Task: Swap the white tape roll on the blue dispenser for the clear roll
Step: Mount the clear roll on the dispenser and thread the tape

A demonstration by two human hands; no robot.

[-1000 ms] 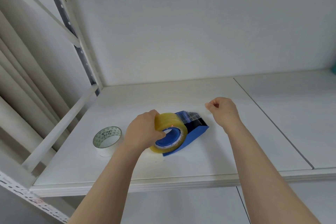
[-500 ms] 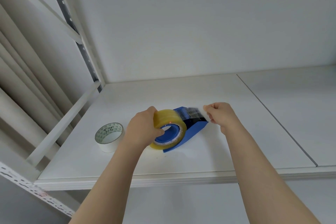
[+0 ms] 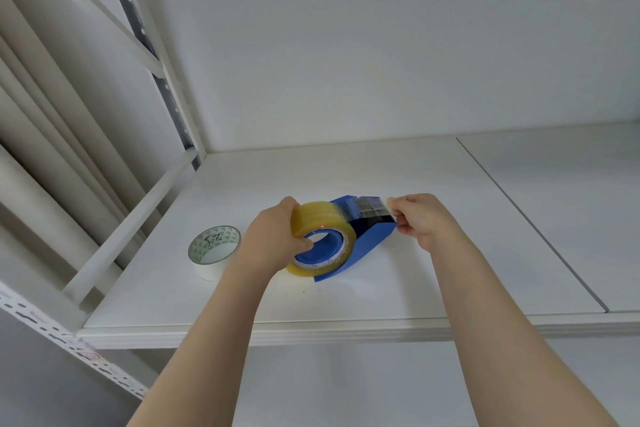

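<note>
The clear, yellowish tape roll (image 3: 320, 218) sits on the hub of the blue dispenser (image 3: 363, 246), which lies on its side on the white shelf (image 3: 415, 288). My left hand (image 3: 273, 239) grips the roll from the left, thumb at the hub's opening. A strip of clear tape (image 3: 369, 206) runs from the roll over the dispenser's front. My right hand (image 3: 420, 218) pinches the strip's end at the dispenser's cutter end. The white tape roll (image 3: 214, 251) lies flat on the shelf to the left, apart from both hands.
A white back wall rises behind the shelf. A slanted white rail (image 3: 131, 225) and a perforated metal upright (image 3: 166, 80) border the left side. A seam (image 3: 530, 218) divides the shelf boards on the right. The shelf's front edge (image 3: 346, 333) runs below my forearms.
My right hand has moved left, from open shelf to the dispenser's cutter end, pinching the tape end there. My left hand has stayed on the clear roll.
</note>
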